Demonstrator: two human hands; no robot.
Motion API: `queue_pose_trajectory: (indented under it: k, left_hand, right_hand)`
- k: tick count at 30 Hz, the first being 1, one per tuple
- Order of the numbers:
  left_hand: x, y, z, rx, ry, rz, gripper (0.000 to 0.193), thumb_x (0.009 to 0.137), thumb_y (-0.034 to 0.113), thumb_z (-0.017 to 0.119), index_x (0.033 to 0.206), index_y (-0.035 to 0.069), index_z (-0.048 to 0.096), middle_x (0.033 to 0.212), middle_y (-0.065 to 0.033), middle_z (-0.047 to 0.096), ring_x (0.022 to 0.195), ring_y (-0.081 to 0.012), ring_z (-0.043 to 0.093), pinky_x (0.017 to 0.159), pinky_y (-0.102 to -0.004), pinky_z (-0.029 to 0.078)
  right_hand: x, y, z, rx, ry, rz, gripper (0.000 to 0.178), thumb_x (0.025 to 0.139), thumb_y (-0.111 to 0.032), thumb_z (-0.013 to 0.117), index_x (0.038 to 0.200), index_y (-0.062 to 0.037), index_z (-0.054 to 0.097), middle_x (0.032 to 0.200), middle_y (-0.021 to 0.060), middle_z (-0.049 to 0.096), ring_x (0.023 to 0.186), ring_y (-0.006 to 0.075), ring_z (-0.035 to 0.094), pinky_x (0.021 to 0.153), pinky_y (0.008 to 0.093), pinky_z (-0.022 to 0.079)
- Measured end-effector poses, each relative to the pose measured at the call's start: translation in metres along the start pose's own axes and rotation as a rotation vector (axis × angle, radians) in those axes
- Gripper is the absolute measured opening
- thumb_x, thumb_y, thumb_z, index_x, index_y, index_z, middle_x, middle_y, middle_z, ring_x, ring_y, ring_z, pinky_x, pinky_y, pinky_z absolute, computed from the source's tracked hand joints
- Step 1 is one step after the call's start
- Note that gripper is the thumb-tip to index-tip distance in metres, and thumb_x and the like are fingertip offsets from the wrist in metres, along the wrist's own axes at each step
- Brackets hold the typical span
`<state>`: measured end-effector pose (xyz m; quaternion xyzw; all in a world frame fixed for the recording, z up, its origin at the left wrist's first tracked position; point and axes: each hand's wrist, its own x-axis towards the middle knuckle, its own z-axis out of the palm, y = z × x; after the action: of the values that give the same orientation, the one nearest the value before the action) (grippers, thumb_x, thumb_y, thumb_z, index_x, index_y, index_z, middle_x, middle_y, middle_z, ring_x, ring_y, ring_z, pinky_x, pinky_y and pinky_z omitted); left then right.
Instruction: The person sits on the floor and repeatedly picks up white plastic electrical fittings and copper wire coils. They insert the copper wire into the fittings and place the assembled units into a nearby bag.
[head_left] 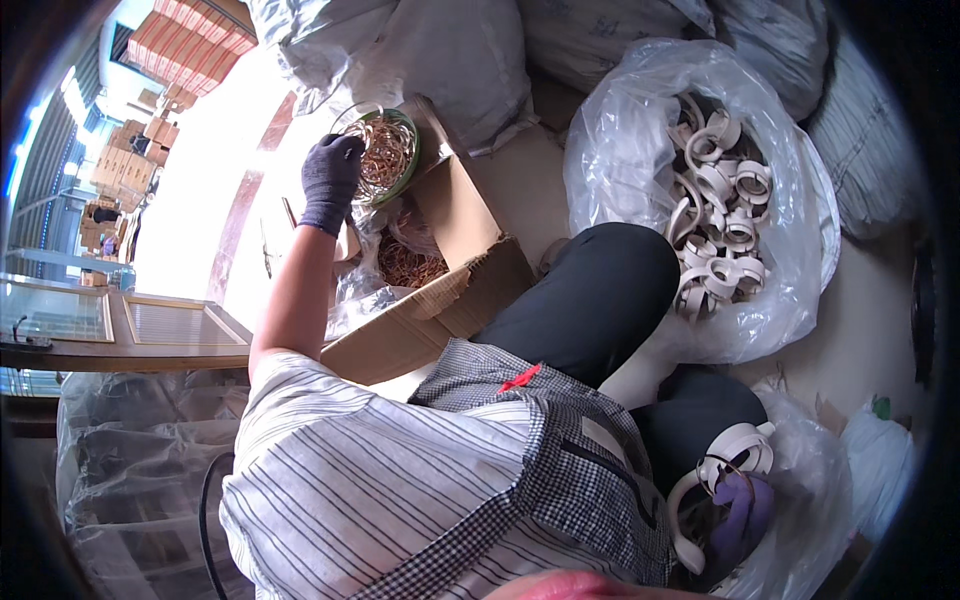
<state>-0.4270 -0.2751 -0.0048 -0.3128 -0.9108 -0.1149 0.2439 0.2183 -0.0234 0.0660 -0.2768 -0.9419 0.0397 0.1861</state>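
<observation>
At the upper left, my left hand in a dark grey glove reaches to the rim of a green basket. Many thin copper-coloured wire rings fill the basket. The fingers are bent closed, and one thin ring seems to rise from them. Low on the right, my right hand in a purple glove grips a white plastic handle with a round collar and a curved arm. A thin ring lies across the handle near the fingers. Part of the right hand is hidden behind the handle.
The basket stands on an open cardboard box holding more reddish wire. On the right, a clear plastic bag holds several white handles. Large filled sacks stand behind. A wooden-framed panel is at the left.
</observation>
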Motion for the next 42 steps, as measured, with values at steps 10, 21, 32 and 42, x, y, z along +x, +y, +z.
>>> queue_pose_trajectory:
  k: [10,21,32,42]
  left_hand:
    - [0.003,-0.087,0.069,0.006,-0.199,-0.247,0.026,0.087,0.035,0.066,0.095,0.015,0.080,0.095,-0.0181,0.072,0.091,-0.0349,0.070,0.083,-0.0437,0.053]
    - [-0.014,0.209,-0.002,-0.891,-0.090,0.595,0.040,0.080,0.020,0.078,0.117,0.009,0.068,0.117,-0.0154,0.066,0.108,-0.0350,0.063,0.094,-0.0444,0.051]
    - [-0.173,0.491,-0.028,-1.788,-0.337,1.195,0.091,0.073,0.044,0.086,0.143,0.003,0.046,0.131,-0.0199,0.056,0.121,-0.0397,0.056,0.104,-0.0483,0.046]
    - [-0.161,0.494,-0.065,-1.778,-1.348,0.740,0.028,0.096,0.019,0.067,0.115,-0.001,0.068,0.129,-0.0197,0.061,0.121,-0.0284,0.058,0.105,-0.0411,0.045]
  right_hand:
    - [0.022,-0.010,0.012,-0.041,0.127,-0.163,0.022,0.099,-0.014,0.055,0.098,0.0065,0.062,0.096,0.0182,0.062,0.082,0.0329,0.064,0.074,0.0440,0.054]
    - [0.045,-0.023,0.047,-0.063,0.258,-0.251,0.018,0.098,-0.012,0.055,0.097,0.0035,0.063,0.094,0.0158,0.061,0.086,0.0297,0.062,0.076,0.0416,0.053]
    - [0.002,-0.010,0.023,-0.036,0.293,0.163,0.014,0.097,-0.010,0.055,0.096,0.0005,0.063,0.093,0.0133,0.060,0.089,0.0264,0.061,0.079,0.0392,0.052]
    - [-0.015,0.020,0.025,1.296,0.635,0.881,0.021,0.101,-0.015,0.055,0.110,0.0027,0.063,0.089,0.0083,0.063,0.066,0.0135,0.056,0.066,0.0309,0.051]
